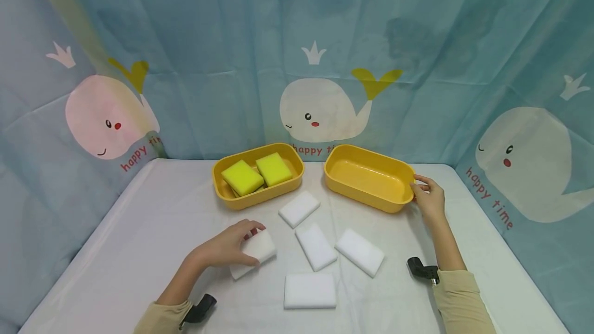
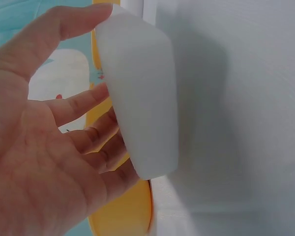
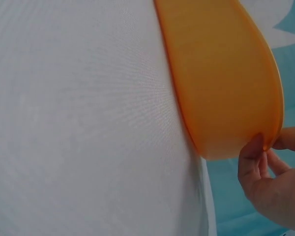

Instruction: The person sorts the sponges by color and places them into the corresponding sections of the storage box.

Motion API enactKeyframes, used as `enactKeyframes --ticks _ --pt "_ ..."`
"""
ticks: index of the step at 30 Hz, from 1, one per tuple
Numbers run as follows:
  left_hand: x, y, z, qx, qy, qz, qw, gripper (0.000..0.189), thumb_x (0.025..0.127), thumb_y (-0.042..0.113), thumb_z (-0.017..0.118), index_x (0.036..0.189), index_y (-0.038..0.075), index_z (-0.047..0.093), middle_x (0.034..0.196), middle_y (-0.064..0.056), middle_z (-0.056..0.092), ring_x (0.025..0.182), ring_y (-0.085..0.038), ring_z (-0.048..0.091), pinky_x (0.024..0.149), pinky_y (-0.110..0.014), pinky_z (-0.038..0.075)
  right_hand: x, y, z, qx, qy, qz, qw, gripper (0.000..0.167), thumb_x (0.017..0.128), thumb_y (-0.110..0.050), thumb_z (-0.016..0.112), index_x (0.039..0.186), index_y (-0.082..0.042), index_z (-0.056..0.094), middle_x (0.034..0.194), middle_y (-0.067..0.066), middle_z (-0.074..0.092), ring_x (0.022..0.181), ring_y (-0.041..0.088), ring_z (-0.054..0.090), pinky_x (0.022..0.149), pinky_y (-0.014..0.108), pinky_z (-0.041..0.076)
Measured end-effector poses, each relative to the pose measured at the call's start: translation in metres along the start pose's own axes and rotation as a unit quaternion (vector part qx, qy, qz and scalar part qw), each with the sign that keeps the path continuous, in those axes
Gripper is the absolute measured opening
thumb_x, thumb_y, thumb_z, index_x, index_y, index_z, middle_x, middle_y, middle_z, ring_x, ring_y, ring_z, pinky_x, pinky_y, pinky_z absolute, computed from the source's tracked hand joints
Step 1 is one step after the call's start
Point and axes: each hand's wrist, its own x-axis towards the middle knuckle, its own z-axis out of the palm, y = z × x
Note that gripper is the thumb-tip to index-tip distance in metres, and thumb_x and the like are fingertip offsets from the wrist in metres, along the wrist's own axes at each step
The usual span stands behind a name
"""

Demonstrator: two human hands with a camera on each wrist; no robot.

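My left hand (image 1: 230, 246) grips a white sponge block (image 1: 260, 246) between thumb and fingers. In the left wrist view the sponge (image 2: 140, 93) is tilted and casts a shadow on the white cloth beside it. On the right, my right hand (image 1: 429, 198) pinches the rim at the right end of a yellow tray (image 1: 364, 192), which has nothing in it. The right wrist view shows thumb and fingers on either side of that rim, at the end of the tray (image 3: 216, 83). Several more white sponges lie flat between the hands, one of them (image 1: 310, 291) nearest the front.
A second yellow tray (image 1: 252, 202) stands at the back left with yellow-green sponges (image 1: 242, 177) in it. Behind the white-covered table (image 1: 162, 205) hangs a blue curtain (image 1: 209, 66) printed with whales. Small black devices (image 1: 199, 309) are strapped at both wrists.
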Motion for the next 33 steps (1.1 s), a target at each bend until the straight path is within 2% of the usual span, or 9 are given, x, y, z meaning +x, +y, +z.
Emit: enactKeyframes --ticks 9,17,33 --pt "0.003 0.003 -0.004 0.0 0.003 0.005 1.0 0.07 0.085 0.025 0.089 0.143 0.003 0.058 0.133 -0.011 0.062 0.114 -0.028 0.059 0.098 -0.044 0.054 0.003 0.001 -0.002 0.028 -0.008 0.009 0.9995 0.05 0.11 -0.015 0.055 0.156 0.002 0.047 0.111 0.007 0.049 0.076 0.001 0.055 0.067 0.009 0.055" --pt "0.011 0.007 -0.008 0.001 0.01 0.016 0.9998 0.069 0.086 0.027 0.088 0.144 0.002 0.058 0.134 -0.014 0.062 0.112 -0.028 0.06 0.096 -0.044 0.054 0.004 0.001 0.0 0.045 -0.011 0.024 0.9986 0.05 0.11 -0.015 0.056 0.156 0.0 0.046 0.111 0.006 0.05 0.075 0.002 0.056 0.068 0.012 0.056" --pt "0.025 0.02 -0.009 -0.008 0.033 0.0 0.9994 0.072 0.085 0.027 0.09 0.145 0.002 0.058 0.137 -0.014 0.062 0.114 -0.029 0.059 0.097 -0.045 0.055 0.003 0.0 -0.003 0.052 -0.016 0.026 0.9982 0.05 0.109 -0.014 0.056 0.156 0.002 0.046 0.107 0.004 0.052 0.074 0.001 0.057 0.067 0.012 0.056"
